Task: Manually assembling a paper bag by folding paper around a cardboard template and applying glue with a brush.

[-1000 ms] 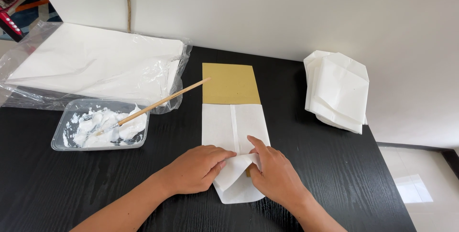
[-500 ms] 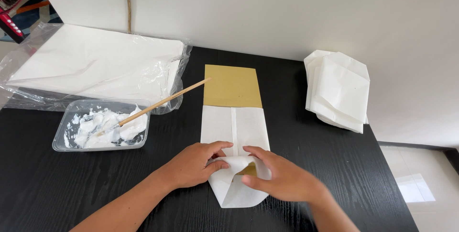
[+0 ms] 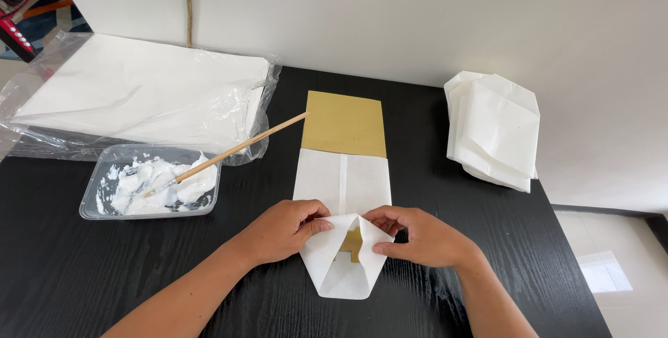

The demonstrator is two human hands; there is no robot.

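Observation:
A flat white paper bag lies on the black table, with a tan card sticking out of its far end. The near end of the bag is spread into a pointed, folded bottom, and a sliver of tan shows through the gap in the middle. My left hand pinches the left flap of that fold. My right hand pinches the right flap. Both hands rest on the bag, thumbs toward the centre gap.
A clear plastic tray of white paste sits at the left with a wooden-handled brush leaning out of it. Behind it lies a plastic-wrapped stack of white paper. A pile of folded white bags sits at the right.
My right hand has shifted from lying across the bag's bottom to its right flap. The two flaps are now spread apart, showing tan in the gap. My left hand stayed near the left flap.

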